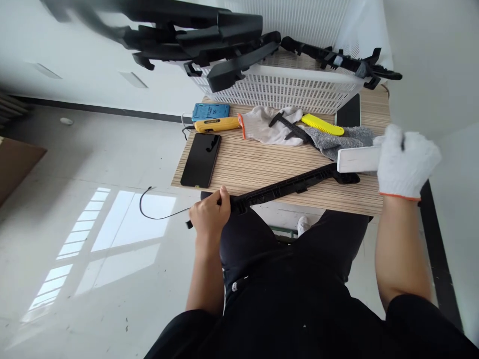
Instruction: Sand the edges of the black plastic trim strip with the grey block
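A long black plastic part (284, 189) lies slantwise over the table's front edge. My bare left hand (210, 212) is closed round its left end, with a thin black strip (164, 217) trailing off to the left. My right hand (406, 162), in a white glove with an orange cuff, grips a flat white block (358, 159). The block is just above the right end of the black part; whether they touch I cannot tell. Behind the block lies a grey cloth (333, 139), beside a black caliper (294, 128) and a yellow-handled knife (322, 124).
A white basket (284, 87) full of black plastic parts (239, 62) stands at the back, some jutting past its rim. On the wooden table (258, 159) are a phone (201, 159), a yellow tool (217, 124), a blue device (210, 111) and a white glove (267, 125).
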Demonstrator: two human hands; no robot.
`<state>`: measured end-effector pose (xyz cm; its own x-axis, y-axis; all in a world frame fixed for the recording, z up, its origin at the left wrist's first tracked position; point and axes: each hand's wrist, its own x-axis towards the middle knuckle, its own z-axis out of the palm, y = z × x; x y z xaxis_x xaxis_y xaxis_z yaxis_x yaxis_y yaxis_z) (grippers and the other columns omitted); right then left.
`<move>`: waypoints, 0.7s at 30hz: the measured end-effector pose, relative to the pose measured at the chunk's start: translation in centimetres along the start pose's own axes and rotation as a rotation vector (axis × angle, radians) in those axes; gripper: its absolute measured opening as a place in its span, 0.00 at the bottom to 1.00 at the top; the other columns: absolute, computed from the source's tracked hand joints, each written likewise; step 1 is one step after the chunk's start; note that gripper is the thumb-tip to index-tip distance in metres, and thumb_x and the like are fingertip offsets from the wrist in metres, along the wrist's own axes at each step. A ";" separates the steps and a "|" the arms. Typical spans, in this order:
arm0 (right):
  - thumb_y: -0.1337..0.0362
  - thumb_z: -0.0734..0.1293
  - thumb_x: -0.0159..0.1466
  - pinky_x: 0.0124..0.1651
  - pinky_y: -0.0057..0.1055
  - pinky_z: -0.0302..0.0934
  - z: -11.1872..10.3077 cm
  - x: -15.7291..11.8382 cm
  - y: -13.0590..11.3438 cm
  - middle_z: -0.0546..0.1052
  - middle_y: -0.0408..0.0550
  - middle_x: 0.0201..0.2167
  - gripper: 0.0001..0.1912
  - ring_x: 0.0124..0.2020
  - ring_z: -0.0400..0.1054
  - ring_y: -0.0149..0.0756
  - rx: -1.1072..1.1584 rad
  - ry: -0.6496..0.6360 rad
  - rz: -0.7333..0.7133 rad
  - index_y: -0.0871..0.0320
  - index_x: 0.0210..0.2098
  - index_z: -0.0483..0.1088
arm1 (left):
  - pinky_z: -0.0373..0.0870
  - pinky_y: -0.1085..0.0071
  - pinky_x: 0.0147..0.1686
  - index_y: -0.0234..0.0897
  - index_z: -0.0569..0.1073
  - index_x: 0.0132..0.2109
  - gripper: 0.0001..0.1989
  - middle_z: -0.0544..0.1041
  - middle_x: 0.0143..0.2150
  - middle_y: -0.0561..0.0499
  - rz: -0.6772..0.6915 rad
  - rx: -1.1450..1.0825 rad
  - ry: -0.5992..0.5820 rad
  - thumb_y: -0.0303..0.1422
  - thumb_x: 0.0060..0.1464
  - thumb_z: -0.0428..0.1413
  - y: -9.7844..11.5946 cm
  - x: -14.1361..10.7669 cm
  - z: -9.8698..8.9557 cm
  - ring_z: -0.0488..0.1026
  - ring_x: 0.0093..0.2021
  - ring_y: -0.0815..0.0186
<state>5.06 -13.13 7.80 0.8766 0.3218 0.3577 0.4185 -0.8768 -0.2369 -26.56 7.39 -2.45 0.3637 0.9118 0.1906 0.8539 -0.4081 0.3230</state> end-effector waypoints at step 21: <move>0.43 0.64 0.67 0.36 0.34 0.64 1.1 -6.3 -9.1 0.78 0.44 0.26 0.23 0.30 0.73 0.36 0.561 -0.443 -0.368 0.55 0.32 0.77 | 0.45 0.68 0.29 0.38 0.70 0.24 0.25 0.70 0.21 0.49 -0.012 0.053 -0.244 0.46 0.68 0.46 3.8 -0.6 -1.7 0.63 0.24 0.65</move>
<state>-4.05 -6.80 6.73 0.6225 0.7705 0.1372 0.6528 -0.4146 -0.6340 -24.19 5.19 0.25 0.4273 0.9030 -0.0449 0.8747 -0.4003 0.2733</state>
